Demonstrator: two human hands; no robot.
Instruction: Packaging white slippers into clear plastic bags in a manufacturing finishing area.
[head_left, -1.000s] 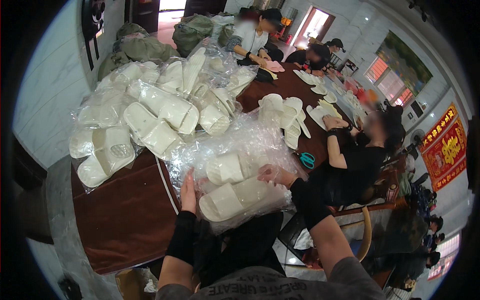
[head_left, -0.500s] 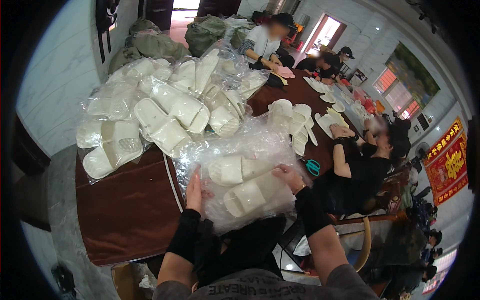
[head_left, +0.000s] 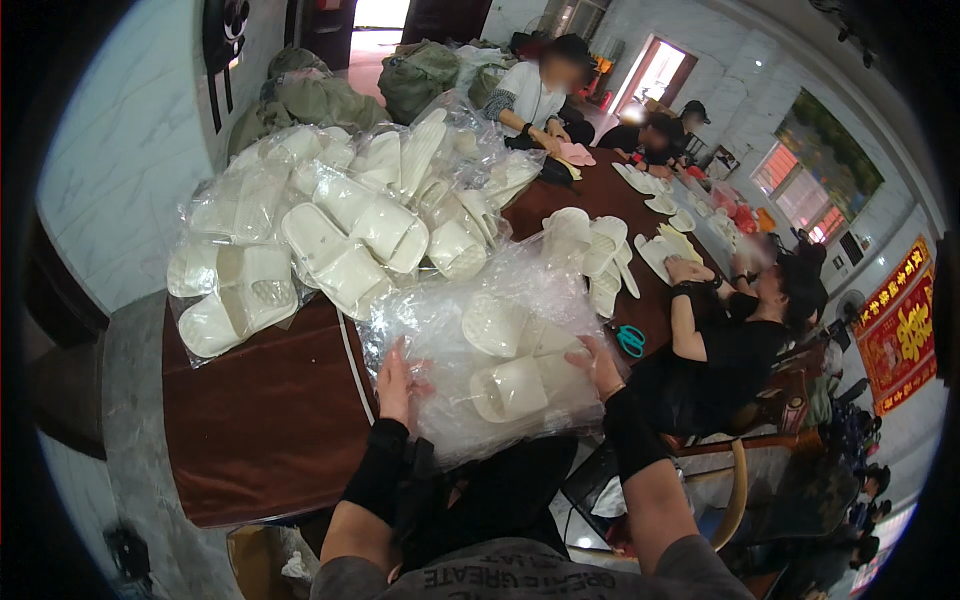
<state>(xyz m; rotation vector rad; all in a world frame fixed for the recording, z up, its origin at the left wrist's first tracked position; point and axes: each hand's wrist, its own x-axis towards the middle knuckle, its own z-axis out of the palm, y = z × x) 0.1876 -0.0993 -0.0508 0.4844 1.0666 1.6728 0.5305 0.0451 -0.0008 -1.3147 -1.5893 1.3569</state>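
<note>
At ten o'clock from the central slippers (head_left: pixel 510 388), bagged slippers (head_left: pixel 345 235) heap on a brown table (head_left: pixel 265 425). At nine o'clock the left hand (head_left: pixel 402 385) has its fingers loosely extended at clear plastic (head_left: pixel 430 315); whether it pinches that, I cannot tell. The central slippers lie side by side amid the plastic. At three o'clock, the right hand (head_left: pixel 600 368) curls half-closed, holding their ends; teal scissors (head_left: pixel 630 341) lie just beyond.

two hands (head_left: pixel 397 385), two slippers (head_left: pixel 514 391) between them, one pair of teal-handled scissors (head_left: pixel 630 341)
</note>
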